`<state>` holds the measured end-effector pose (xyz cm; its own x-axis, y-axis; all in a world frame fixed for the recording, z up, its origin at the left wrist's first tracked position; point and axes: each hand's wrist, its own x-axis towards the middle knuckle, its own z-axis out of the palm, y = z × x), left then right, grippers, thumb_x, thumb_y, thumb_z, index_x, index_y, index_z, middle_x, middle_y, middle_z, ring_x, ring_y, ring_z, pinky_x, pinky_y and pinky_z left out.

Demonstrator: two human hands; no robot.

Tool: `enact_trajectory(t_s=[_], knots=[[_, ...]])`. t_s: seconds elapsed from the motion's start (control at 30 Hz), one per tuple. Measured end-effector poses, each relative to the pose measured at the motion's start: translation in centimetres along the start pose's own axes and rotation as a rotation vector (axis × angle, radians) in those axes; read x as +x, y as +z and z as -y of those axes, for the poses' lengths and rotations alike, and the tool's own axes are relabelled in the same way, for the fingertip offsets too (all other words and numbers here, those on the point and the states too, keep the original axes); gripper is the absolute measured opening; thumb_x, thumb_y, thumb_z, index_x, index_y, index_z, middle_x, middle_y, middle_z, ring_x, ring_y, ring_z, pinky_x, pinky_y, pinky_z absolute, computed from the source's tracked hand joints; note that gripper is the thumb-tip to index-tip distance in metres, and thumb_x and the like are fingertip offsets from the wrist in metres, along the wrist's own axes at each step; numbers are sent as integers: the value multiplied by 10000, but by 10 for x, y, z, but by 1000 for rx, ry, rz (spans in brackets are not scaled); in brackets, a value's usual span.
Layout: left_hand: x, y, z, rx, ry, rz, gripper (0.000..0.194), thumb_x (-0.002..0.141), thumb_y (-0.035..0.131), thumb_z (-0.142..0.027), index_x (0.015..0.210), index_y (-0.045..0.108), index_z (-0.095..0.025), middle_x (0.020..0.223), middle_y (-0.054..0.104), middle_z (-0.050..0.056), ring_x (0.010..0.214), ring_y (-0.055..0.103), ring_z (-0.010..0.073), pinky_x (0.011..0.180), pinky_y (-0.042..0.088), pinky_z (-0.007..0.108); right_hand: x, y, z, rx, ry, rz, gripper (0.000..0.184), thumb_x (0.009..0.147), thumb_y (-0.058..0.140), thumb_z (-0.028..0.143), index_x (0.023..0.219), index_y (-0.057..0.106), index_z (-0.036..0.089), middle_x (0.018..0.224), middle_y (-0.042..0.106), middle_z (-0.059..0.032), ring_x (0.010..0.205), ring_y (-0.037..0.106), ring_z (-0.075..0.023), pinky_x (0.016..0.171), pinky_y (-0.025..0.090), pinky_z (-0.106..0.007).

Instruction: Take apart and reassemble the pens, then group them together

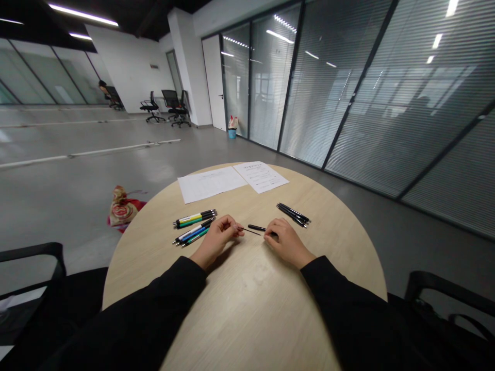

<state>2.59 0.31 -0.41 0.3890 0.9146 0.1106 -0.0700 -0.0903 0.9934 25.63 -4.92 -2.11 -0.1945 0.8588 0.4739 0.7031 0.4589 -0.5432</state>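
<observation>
My left hand (222, 236) is closed in a pinch around a thin dark rod, which looks like a pen refill (252, 232), its free end pointing right. Facing it, my right hand (285, 241) has its fingers curled around a black pen barrel (256, 228) that sticks out to the left, just above the refill's tip. Part of the barrel is hidden by the fingers. Beside my left hand lie pens with coloured barrels (193, 234) in yellow, green and blue. Several black pens (293, 215) lie together beyond my right hand.
Two printed paper sheets (216, 181) lie at the far side of the round wooden table (247, 309). Chair armrests flank the table, a black one (448, 291) at right. A patterned bag (122, 207) is on the floor at left.
</observation>
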Motion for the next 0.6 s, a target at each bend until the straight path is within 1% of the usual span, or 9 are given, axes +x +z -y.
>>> enact_trajectory(t_s=[0.07, 0.13, 0.23, 0.3, 0.4, 0.5, 0.6], knots=[[1, -3, 2, 142, 83, -8, 193, 816, 653, -311, 740, 536, -178, 861, 679, 55, 731, 635, 160, 696, 503, 309, 0, 0, -2, -20, 9, -11, 147, 830, 653, 71, 748, 624, 189, 854, 628, -47, 903, 541, -214, 840, 429, -347], [2, -6, 2, 363, 193, -24, 169, 856, 583, -306, 746, 546, -183, 802, 631, 36, 716, 580, 159, 685, 465, 304, -1, 1, -4, -43, 21, -20, 164, 812, 656, 53, 731, 608, 187, 842, 622, -46, 892, 536, -215, 828, 425, -345], [1, -9, -2, 673, 356, -12, 142, 877, 531, -263, 758, 547, -187, 811, 580, 33, 773, 538, 179, 733, 437, 321, -1, 1, -6, -72, 35, -27, 181, 804, 652, 44, 714, 588, 188, 830, 614, -44, 885, 529, -215, 823, 421, -342], [-1, -9, -4, 783, 418, 8, 136, 883, 513, -238, 756, 528, -191, 846, 564, 40, 816, 532, 191, 772, 435, 334, -1, 0, -7, -90, 41, -26, 187, 808, 651, 52, 706, 580, 191, 825, 610, -42, 880, 526, -215, 827, 419, -344], [0, -10, -4, 863, 434, -25, 138, 895, 494, -229, 762, 506, -195, 891, 558, 53, 868, 535, 207, 819, 438, 354, -1, -1, -10, -116, 46, -22, 183, 825, 641, 65, 708, 580, 192, 835, 611, -44, 882, 527, -215, 834, 418, -348], [2, -13, 0, 910, 401, -65, 135, 902, 491, -230, 773, 509, -195, 912, 559, 61, 888, 536, 219, 837, 442, 370, -1, -2, -12, -138, 58, -34, 170, 831, 637, 71, 722, 587, 191, 854, 615, -50, 898, 529, -217, 844, 421, -348], [3, -14, 4, 950, 389, -24, 126, 898, 508, -226, 777, 525, -192, 928, 556, 63, 901, 538, 221, 848, 452, 377, -2, -2, -10, -164, 71, -34, 170, 828, 637, 75, 714, 588, 191, 846, 613, -51, 898, 527, -216, 844, 422, -345]])
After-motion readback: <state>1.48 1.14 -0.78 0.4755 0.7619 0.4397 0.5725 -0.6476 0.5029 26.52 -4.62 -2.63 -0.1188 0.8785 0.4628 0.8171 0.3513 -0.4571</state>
